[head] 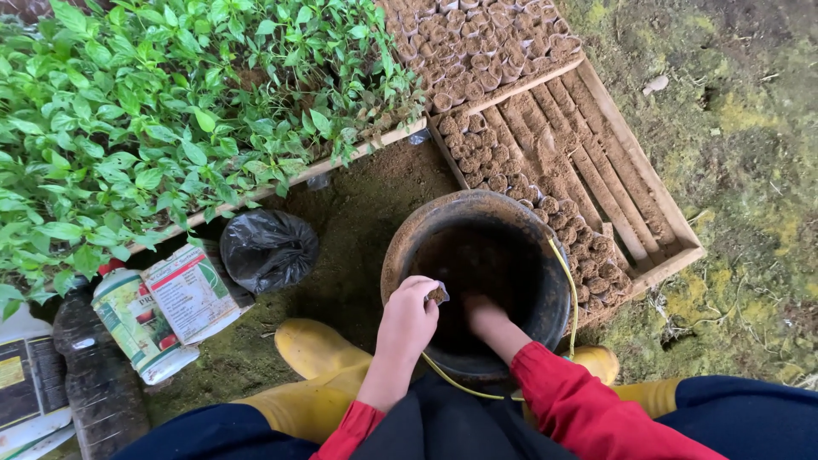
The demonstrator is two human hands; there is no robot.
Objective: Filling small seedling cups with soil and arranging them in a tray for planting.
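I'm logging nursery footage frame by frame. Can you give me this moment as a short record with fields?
left hand: holds a small soil-filled pot at the bucket's rim
right hand: down inside the bucket
bucket: dark, round, soil inside, yellow handle
wooden tray: partly filled with rows of small soil pots
seedlings: green, leafy, upper left
black bag: beside the bucket
boots: yellow

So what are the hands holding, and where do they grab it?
The left hand pinches a small soil-filled pot by its side. The right hand is down in the bucket; its hold cannot be told.
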